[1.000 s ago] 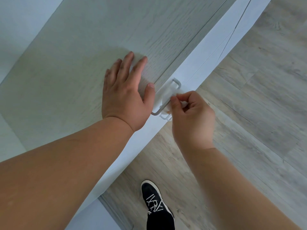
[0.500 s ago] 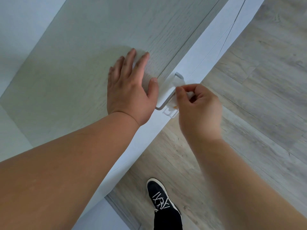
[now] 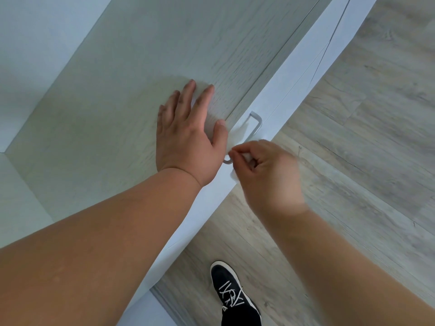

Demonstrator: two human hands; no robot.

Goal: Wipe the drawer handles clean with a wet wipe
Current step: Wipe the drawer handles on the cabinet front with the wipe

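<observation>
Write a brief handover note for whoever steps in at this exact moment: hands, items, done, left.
Left hand: flat, fingers straight, resting on the pale wood-grain cabinet top.
Right hand: pinches the white wet wipe, which is draped over the grey metal bar handle on the white drawer front.
Done: wipe is on this handle, near its lower end.
Left: finish this handle, upper end uncovered; no other handle is in view.

Both forearms are bare to the edge of the picture, with no sleeve, watch or ring on the left hand (image 3: 188,137) or the right hand (image 3: 266,175). Below the right hand, a black shoe (image 3: 231,292) with white laces and a white sole rim meets a black trouser leg (image 3: 242,320).
</observation>
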